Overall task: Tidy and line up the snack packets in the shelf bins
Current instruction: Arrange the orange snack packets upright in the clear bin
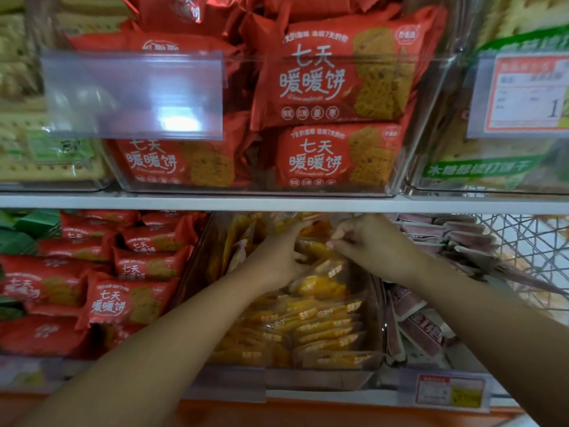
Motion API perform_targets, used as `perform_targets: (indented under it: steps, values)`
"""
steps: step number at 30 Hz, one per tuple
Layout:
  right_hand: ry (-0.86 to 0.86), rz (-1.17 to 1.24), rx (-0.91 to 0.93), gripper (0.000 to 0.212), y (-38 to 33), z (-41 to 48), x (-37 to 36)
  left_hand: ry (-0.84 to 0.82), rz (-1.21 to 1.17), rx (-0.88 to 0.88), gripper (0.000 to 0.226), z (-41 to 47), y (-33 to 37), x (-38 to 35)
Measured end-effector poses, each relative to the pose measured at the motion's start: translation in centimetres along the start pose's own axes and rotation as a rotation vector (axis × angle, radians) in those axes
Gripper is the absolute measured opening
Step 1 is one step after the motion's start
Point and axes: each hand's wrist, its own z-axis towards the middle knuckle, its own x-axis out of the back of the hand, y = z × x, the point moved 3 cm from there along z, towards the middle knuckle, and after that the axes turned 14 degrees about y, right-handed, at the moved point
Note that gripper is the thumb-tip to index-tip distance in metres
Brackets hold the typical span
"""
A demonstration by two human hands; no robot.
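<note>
Nearest the camera, a price tag holder [445, 392] hangs on the lower shelf's front edge, right of centre, with a red-and-yellow label. Both forearms reach up and in over it to the middle clear bin [374, 318] on the lower shelf. That bin holds the yellow snack packets [326, 328], standing on edge in a front-to-back row, long axes running left to right, top edges up and tilted slightly back; the packets toward the rear are looser and lean at mixed angles. Left hand [277, 257] sits at the rear of the row, fingers [300, 229] loosely curled and spread, resting on and partly around a rear packet. Right hand [369, 245] is just beside it, thumb and forefinger pressed together, pinching the top edge of a yellow packet; remaining fingers curled in. Hands are close but apart. Left of this bin, red biscuit packets [123, 300] lie flat and overlapping, printed faces up. Right of it, mauve packets [415, 322] stand on edge, with a white wire basket [529, 260] beyond. The white shelf board [277, 203] crosses above the hands, hiding the bin's back. Farther up, an upper clear bin [397, 167] holds stacked red packets [335, 78] facing forward, fronted by a blank label holder [135, 94].
</note>
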Motion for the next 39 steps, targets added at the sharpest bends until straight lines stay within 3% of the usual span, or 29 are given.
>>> perform_targets:
  steps: [3, 6, 8, 10, 14, 18, 23, 28, 30, 31, 34, 38, 39]
  values:
    - [0.017, -0.147, 0.103, 0.009, -0.5, -1.7, 0.7, -0.047, 0.070, -0.022, 0.109, -1.1, -0.1, 0.0]
    - [0.090, -0.042, 0.091, 0.010, -0.9, -3.6, 1.7, -0.013, 0.091, -0.002, 0.118, -1.4, -0.1, 0.2]
    - [0.044, 0.047, 0.112, 0.015, -1.5, -4.7, 2.7, 0.005, 0.163, -0.005, 0.116, -1.4, -0.3, 0.3]
    - [-0.091, 0.117, 0.142, 0.017, -2.0, -5.8, 3.2, 0.035, 0.262, -0.027, 0.100, -1.4, -0.6, 0.5]
    - [-0.297, 0.201, 0.103, 0.013, -2.0, -7.1, 3.2, 0.116, 0.449, -0.078, 0.032, -0.5, -0.8, 0.4]
    - [-0.308, 0.194, 0.162, 0.021, -2.8, -7.5, 3.5, 0.168, 0.607, -0.052, 0.017, 0.0, -0.5, 0.6]
    - [-0.316, 0.123, 0.157, 0.023, -2.4, -7.3, 3.0, 0.322, 0.297, -0.003, 0.028, 1.1, -1.5, 1.5]
    - [-0.291, -0.022, 0.210, 0.023, -1.7, -6.6, 1.4, 0.318, -0.019, 0.197, 0.004, 1.9, -1.6, 1.3]
    - [-0.296, -0.020, 0.197, 0.012, -1.9, -6.4, 1.3, 0.327, -0.131, 0.284, 0.008, 2.1, -1.7, 1.2]
    - [-0.293, -0.012, 0.197, 0.018, -1.9, -6.3, 1.3, 0.327, -0.172, 0.308, 0.006, 2.0, -1.5, 1.2]
    - [-0.321, 0.030, 0.168, 0.033, -2.1, -5.5, 1.4, 0.251, -0.243, 0.288, 0.013, 1.2, -1.2, 0.7]
    - [-0.204, 0.095, 0.088, 0.010, -1.2, -3.4, 1.1, -0.002, 0.125, 0.075, 0.017, -0.6, -1.1, -0.4]
    - [-0.192, 0.092, 0.073, 0.016, -1.0, -3.0, 1.0, -0.068, 0.180, 0.050, 0.015, -0.9, -1.1, -0.6]
